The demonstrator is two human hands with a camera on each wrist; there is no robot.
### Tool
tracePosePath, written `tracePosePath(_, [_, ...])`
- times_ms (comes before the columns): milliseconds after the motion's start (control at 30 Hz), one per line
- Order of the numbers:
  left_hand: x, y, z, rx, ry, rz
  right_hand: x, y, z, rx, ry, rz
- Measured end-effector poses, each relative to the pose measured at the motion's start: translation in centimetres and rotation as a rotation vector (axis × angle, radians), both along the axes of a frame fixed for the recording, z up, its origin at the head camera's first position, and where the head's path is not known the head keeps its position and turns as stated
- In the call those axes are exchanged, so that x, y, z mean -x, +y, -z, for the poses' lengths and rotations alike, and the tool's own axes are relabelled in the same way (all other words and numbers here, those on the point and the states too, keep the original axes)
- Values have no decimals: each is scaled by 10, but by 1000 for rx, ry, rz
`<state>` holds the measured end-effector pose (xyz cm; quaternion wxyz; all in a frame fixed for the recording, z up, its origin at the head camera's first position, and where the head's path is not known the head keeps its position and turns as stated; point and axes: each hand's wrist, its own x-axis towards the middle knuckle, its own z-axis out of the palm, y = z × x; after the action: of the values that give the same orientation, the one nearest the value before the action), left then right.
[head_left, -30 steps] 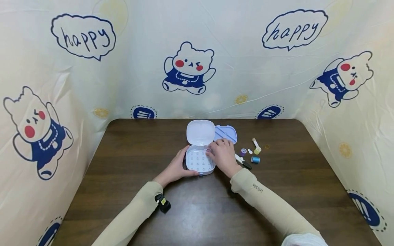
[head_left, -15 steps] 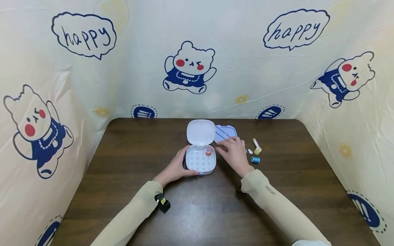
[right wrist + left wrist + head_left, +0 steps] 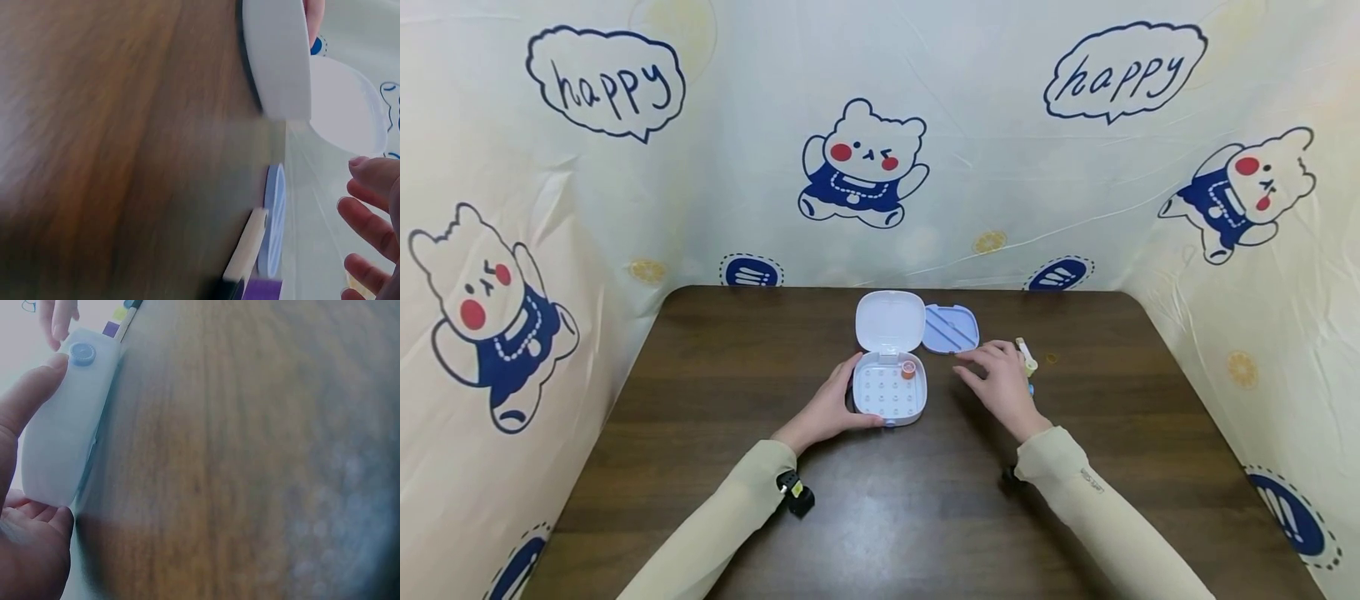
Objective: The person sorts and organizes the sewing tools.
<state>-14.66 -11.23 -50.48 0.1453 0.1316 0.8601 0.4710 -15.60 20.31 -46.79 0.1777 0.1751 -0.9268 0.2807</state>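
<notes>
A white sewing box (image 3: 880, 398) stands with its lid (image 3: 890, 322) raised; rows of small pegs line its inside. An orange thread spool (image 3: 908, 369) sits at the back right of those pegs. My left hand (image 3: 824, 412) grips the box from the left, thumb along the front beside the round catch (image 3: 82, 354) and fingers around the far side. To the right of the box, my right hand (image 3: 1002, 387) hovers with loosely bent fingers, nothing between them. It covers much of the small things on that side. A purple spool (image 3: 262, 289) shows in the right wrist view.
A lilac tray (image 3: 951, 329) lies behind and right of the box. A pale-handled tool with a dark end (image 3: 245, 247) lies near it. Past my right hand are a white strip with a yellow spool (image 3: 1028, 361), a partly hidden blue spool (image 3: 1032, 389) and a thin yellowish loop (image 3: 1051, 358).
My right hand has let go of the orange spool, which stays in the box, and has moved right over the loose spools. My left hand keeps its grip on the box.
</notes>
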Motion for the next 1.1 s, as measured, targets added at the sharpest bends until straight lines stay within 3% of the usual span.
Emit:
tracePosePath(633, [1, -1, 4, 5, 3, 4, -16, 53, 4, -36, 6, 69])
tracePosePath(1100, [1, -2, 6, -2, 5, 3, -20, 89, 15, -265, 69, 75])
